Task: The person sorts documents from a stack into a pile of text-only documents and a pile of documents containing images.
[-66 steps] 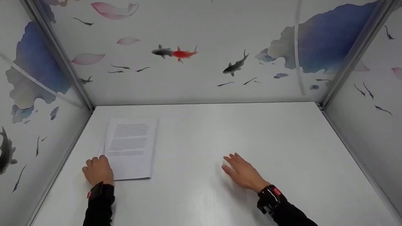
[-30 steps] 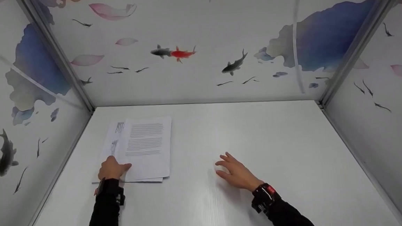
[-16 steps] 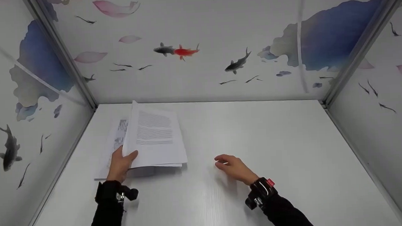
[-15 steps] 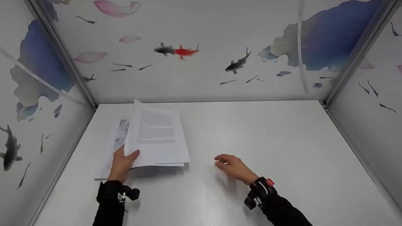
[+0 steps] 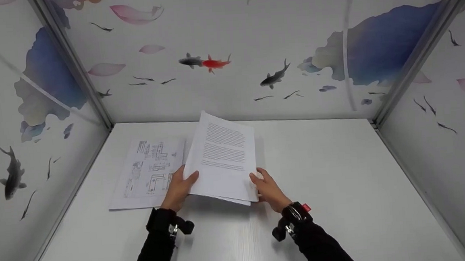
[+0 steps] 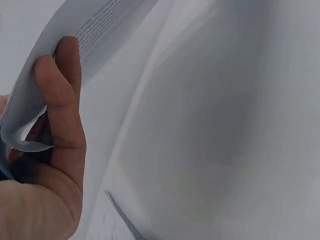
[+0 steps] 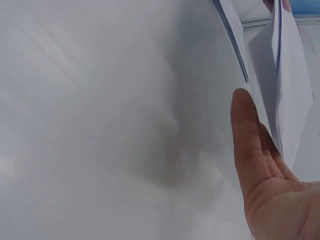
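Head view, papers (image 5: pixel 226 155), fingers (image 5: pixel 192 177) at side edges, roomy tabletop (image 5: pixel 336 172) rightward

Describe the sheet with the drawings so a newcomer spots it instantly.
On the white table, go to the left side, toward the back wall. The drawing sheet lies there, partly hidden by the left hand in the head view. It carries line drawings; the papers held up in that hand show rows of text.

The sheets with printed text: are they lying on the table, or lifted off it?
Lifted off: the left hand grips the text sheets, and their shadow falls on the table below.
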